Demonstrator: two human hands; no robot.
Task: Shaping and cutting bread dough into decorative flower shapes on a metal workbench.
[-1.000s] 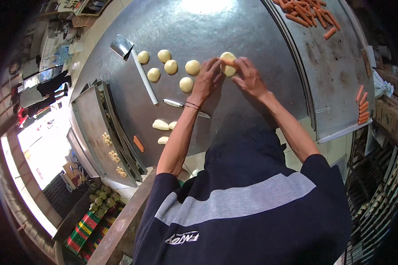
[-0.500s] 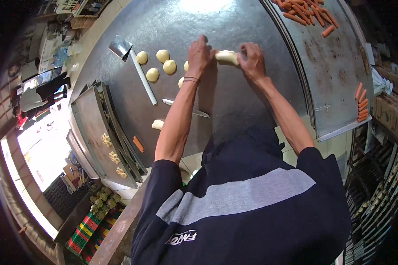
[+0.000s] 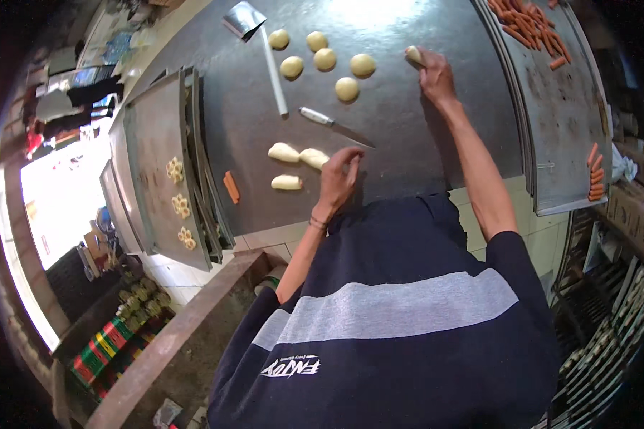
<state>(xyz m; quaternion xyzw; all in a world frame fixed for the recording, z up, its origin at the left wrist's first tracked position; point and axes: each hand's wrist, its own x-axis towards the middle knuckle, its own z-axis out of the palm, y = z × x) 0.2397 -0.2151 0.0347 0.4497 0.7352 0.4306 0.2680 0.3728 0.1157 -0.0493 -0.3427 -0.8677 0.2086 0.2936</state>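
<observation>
My right hand (image 3: 436,75) is closed around a short pale dough roll (image 3: 413,54) over the far right part of the metal table. My left hand (image 3: 340,177) hovers near the front edge, its thumb and forefinger apart with nothing visible between them. Behind its knuckles, one end of a dough piece (image 3: 312,157) is hidden; I cannot tell whether they touch. Two more dough pieces, one behind (image 3: 284,151) and one in front (image 3: 286,182), lie to its left. A white-handled knife (image 3: 336,127) points its blade toward my left hand.
Several round dough balls (image 3: 325,59) and a scraper with a long pale handle (image 3: 275,79) lie farther back. Orange sausages (image 3: 231,187) sit at the table's left front. Trays with shaped dough (image 3: 181,207) stand left; a tray with many sausages (image 3: 529,28) is at right.
My hands have parted: the left moved off the dough roll toward the front edge, while the right keeps hold of it. The view has shifted, uncovering more dough pieces and balls.
</observation>
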